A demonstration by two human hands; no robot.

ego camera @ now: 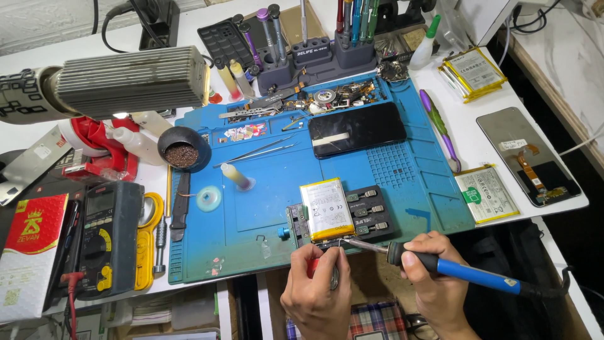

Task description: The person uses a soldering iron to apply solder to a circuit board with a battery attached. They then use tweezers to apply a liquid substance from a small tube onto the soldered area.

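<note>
- Where the frame begins at far left, a red-and-white box lies on the white desk, with a dark multimeter just beside it and a ribbed lamp head above in the upper left.
- Further right, a small dark bowl of brownish material sits at the left edge of the blue work mat.
- At lower centre, the left hand has its fingers pinched shut around a small item too hidden to identify, touching the near edge of the yellow-rimmed battery.
- That battery rests on a dark fixture at the mat's lower middle.
- At lower right, the right hand wraps its fingers closed around the blue-handled soldering iron, whose tip meets the battery's near edge.
- Above, a black phone lies face up.
- At far right, a loose screen panel rests on the desk.
</note>
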